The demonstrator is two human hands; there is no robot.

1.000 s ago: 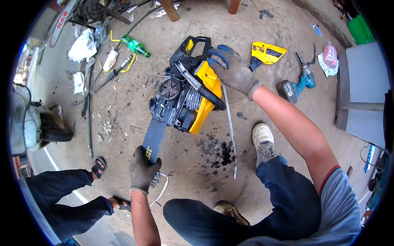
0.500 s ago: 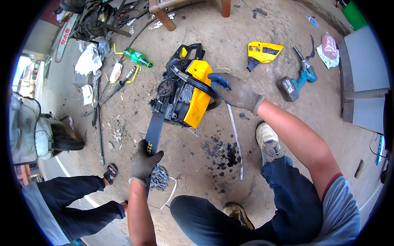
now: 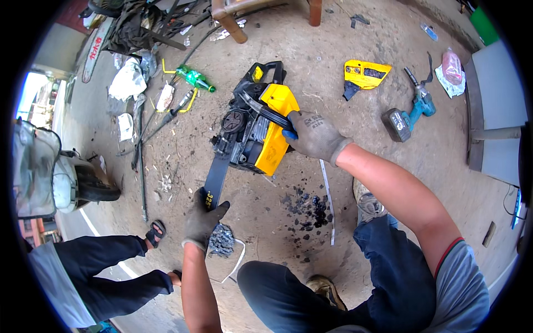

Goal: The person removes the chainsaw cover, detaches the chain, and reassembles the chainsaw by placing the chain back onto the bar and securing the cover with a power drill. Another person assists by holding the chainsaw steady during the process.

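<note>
A yellow and black chainsaw [image 3: 276, 130] lies tilted across the ground in front of me, its side cover off and its dark workings showing. My left hand [image 3: 203, 220], in a grey-brown glove, is closed round the black guide bar [image 3: 217, 176] toward its tip. At the saw's front handle [image 3: 265, 111] my gloved right hand [image 3: 313, 135] has its fingers wrapped round the black bar, fingertips partly hidden. A heap of dark chain [image 3: 221, 241] lies on the ground just beside my left hand.
A yellow cover [image 3: 366, 74] and a teal cordless impact wrench [image 3: 411, 111] lie at right. Left are a green bottle [image 3: 193, 77], a yellow wheel wrench and rags. Dark oily debris [image 3: 313, 213] is near my feet. A wooden stool [image 3: 230, 22] stands far off; another person's legs [image 3: 105, 258] are left.
My right hand has gone from resting with fingers stretched at the front handle to closing round it. The left hand keeps its hold on the guide bar. The whole view has shifted slightly.
</note>
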